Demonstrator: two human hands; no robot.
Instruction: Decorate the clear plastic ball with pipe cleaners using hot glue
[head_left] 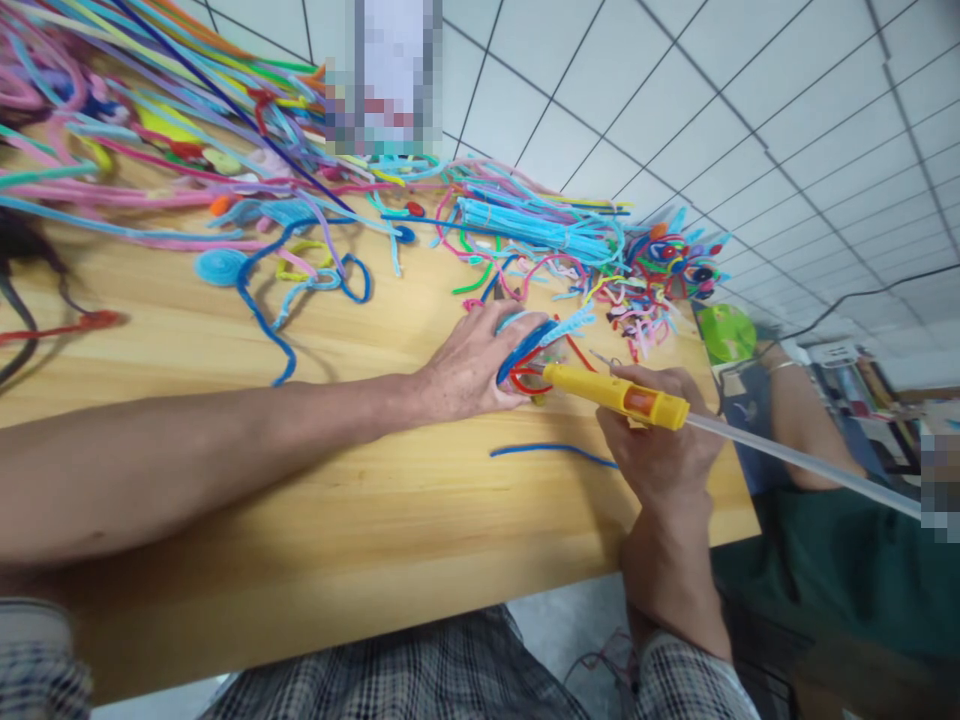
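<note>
My left hand (480,360) is closed round a blue pipe-cleaner piece (525,348), a coiled dark-blue disc with light-blue twisted ends and red loops. Its far side is hidden by my fingers. In my right hand (660,440) is a yellow hot glue gun (619,393), with a long whitish glue stick (795,460) running out of its back. The gun's nozzle points left and meets, or nearly meets, the red loops; which of the two I cannot tell. A loose blue pipe cleaner (551,450) lies on the table just below the hands.
Heaps of coloured pipe cleaners (225,120) cover the table's far left. A light-blue bundle (536,230) lies behind my hands, with finished-looking colourful figures (675,255) at the right corner. A flat light-blue coil (221,266) sits at left. Another person's green clothing (840,580) shows at right.
</note>
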